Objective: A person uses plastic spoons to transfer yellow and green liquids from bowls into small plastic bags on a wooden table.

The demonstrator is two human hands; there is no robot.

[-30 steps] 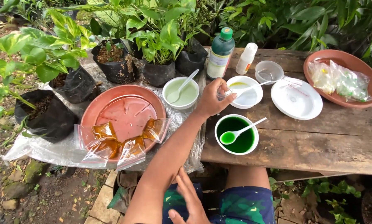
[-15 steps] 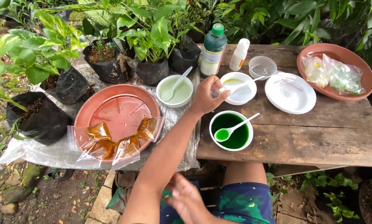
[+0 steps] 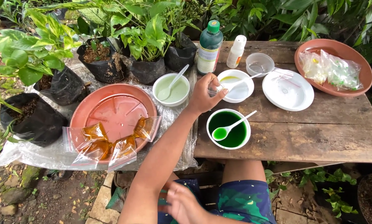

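Lifting off the white bowl [image 3: 235, 85], left hand [image 3: 206, 94] (fingers curled).

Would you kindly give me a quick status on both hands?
Left hand at rim of white bowl, spoon inside. Right hand low, blurred. Green bowl close beside.
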